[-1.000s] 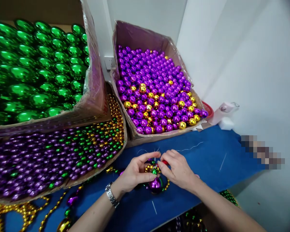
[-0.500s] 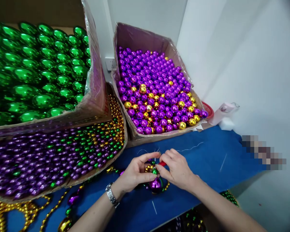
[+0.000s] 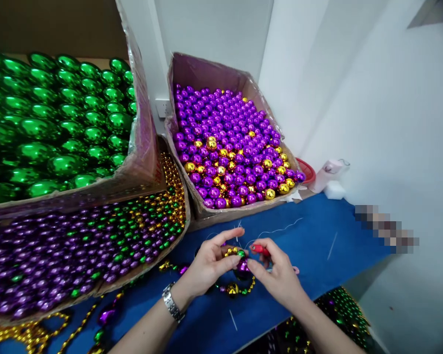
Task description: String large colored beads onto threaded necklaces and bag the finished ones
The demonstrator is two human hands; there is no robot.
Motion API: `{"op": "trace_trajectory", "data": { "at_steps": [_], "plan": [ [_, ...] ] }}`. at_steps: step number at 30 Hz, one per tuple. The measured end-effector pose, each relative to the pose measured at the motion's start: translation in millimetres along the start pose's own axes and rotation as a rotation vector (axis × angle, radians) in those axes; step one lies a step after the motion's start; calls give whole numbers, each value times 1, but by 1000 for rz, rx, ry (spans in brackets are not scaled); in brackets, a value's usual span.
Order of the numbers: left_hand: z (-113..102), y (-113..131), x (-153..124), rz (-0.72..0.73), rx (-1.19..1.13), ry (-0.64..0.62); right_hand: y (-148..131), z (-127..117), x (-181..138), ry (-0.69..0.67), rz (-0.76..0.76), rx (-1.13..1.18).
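My left hand (image 3: 210, 263), with a metal watch (image 3: 172, 302) on its wrist, pinches a bead strand (image 3: 232, 251) of small gold beads, a green bead and a purple ball between thumb and fingers. Its index finger points out above the beads. In my right hand (image 3: 278, 275) a small red tool (image 3: 260, 249) lies against the curled fingers; its working end cannot be made out. The right thumb reaches to the purple ball (image 3: 242, 265). More of the strand, with a gold ball (image 3: 232, 289), rests on the blue cloth below. Thin white thread (image 3: 280, 229) trails behind the hands.
Cardboard boxes of green ovals (image 3: 74, 130), purple and gold balls (image 3: 225, 118) and small mixed beads (image 3: 77, 246) line the back and left. Gold bead strings (image 3: 33, 332) lie front left on the blue table (image 3: 313, 246). Below the table's edge sit more beads (image 3: 343, 309).
My right hand has drawn a little right and opened slightly, carrying the red tool away from the beads. The purple ball has lifted and the gold ball below now shows. The view has shifted slightly.
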State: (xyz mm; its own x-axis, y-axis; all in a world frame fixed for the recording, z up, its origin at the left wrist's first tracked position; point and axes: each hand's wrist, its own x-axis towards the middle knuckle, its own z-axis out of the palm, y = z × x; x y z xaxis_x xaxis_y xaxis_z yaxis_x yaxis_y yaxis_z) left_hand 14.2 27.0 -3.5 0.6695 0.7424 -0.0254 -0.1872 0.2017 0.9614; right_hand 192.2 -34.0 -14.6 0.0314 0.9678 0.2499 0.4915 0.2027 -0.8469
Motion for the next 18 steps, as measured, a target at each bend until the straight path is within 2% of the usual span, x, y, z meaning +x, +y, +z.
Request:
{"op": "trace_trajectory", "data": {
  "at_steps": [3, 7, 12, 18],
  "plan": [
    [5, 0, 0, 20, 22, 14, -6, 11, -6, 106, -52, -41],
    [10, -3, -3, 59, 2, 101, -9, 16, -10, 207, -125, -73],
    [13, 1, -7, 77, 49, 148, -5, 14, -14, 201, -224, -166],
    [15, 13, -12, 71, 366, 126, -8, 8, -17, 170, -391, -377]
  ]
}}
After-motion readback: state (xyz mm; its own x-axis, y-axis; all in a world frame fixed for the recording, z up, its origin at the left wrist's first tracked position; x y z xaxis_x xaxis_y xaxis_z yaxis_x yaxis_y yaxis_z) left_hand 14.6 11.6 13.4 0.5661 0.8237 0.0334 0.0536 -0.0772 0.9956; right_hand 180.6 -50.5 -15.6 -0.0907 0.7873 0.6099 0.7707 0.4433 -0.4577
